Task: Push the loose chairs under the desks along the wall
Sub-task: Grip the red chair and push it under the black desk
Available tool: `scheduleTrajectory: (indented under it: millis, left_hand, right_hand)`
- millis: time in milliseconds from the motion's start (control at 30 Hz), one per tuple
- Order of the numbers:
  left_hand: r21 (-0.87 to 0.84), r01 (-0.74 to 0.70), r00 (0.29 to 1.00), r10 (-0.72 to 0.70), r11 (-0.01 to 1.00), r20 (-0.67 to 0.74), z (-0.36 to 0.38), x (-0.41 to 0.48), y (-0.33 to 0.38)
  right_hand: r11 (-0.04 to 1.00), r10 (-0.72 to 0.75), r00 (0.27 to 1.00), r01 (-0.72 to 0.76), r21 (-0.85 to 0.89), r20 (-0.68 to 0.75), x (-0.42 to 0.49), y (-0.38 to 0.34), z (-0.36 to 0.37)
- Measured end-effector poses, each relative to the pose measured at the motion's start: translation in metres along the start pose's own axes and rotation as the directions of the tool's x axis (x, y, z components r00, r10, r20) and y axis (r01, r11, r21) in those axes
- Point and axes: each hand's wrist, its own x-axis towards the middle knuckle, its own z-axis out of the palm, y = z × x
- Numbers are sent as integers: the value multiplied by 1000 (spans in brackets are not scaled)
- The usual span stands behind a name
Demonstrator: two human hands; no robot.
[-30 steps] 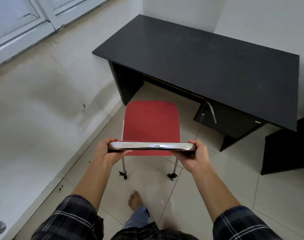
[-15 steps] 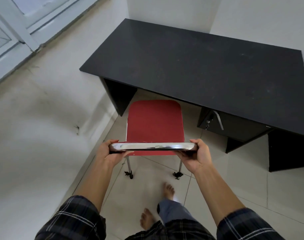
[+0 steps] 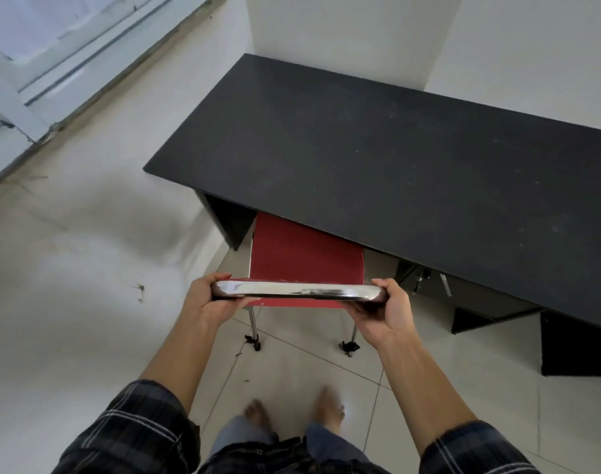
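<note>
- Left hand (image 3: 206,299) and right hand (image 3: 384,313) each wrap one end of the chrome top rail (image 3: 297,290) of the chair (image 3: 305,260).
- The red seat's front lies under the black surface (image 3: 377,159).
- Bare feet stand on the tiled floor (image 3: 285,374).

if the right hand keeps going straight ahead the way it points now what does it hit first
Probably the front edge of the black desk, near the drawer unit. The right hand grips the chrome chair back and points toward it, with nothing seen between. Depth is unclear.

Bare office room: black desk (image 3: 394,172) with lockable drawer (image 3: 463,295), tiled floor (image 3: 292,371).
</note>
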Motion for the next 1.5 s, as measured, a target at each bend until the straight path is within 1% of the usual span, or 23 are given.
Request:
scheduleTrajectory:
  millis: [133, 200, 400, 500, 600, 800, 967, 1100, 1233, 1400, 1500]
  left_hand:
    - [29, -2, 1000, 1, 1000, 23, 13, 12, 26]
    - [72, -13, 1000, 12, 997, 21, 19, 19, 41]
    - [98, -24, 1000, 24, 995, 1, 36, 30, 88]
    - [156, -20, 999, 25, 988, -28, 42, 37, 115]
    - [224, -19, 1000, 21, 974, -7, 50, 44, 137]
    - [263, -42, 999, 34, 964, 35, 61, 53, 172]
    - [295, -41, 999, 36, 955, 22, 69, 62, 189]
    - [311, -40, 999, 27, 950, 45, 77, 70, 196]
    - [300, -41, 997, 19, 953, 77, 89, 75, 207]
    - [325, -55, 991, 13, 944, 130, 93, 76, 207]
    - [302, -42, 989, -3, 953, 147, 96, 74, 207]
  right_hand:
    - [1000, -10, 1000, 11, 15, -9, 11, 5, 21]
    - [999, -25, 999, 26, 25, -24, 16, 11, 30]
    - [995, -54, 998, 58, 80, -43, 30, 34, 62]
    - [989, -73, 996, 79, 122, -56, 34, 48, 80]
    - [983, -87, 994, 96, 157, -60, 43, 58, 95]
    - [969, -129, 989, 140, 204, -69, 52, 82, 118]
    - [965, -150, 986, 162, 208, -70, 60, 86, 134]
    - [962, -155, 985, 168, 216, -76, 67, 82, 143]
    - [968, -159, 984, 170, 185, -74, 76, 77, 156]
    - [976, -124, 979, 150, 157, -164, 78, 72, 164]
    - [980, -108, 972, 140, 144, -207, 78, 70, 169]
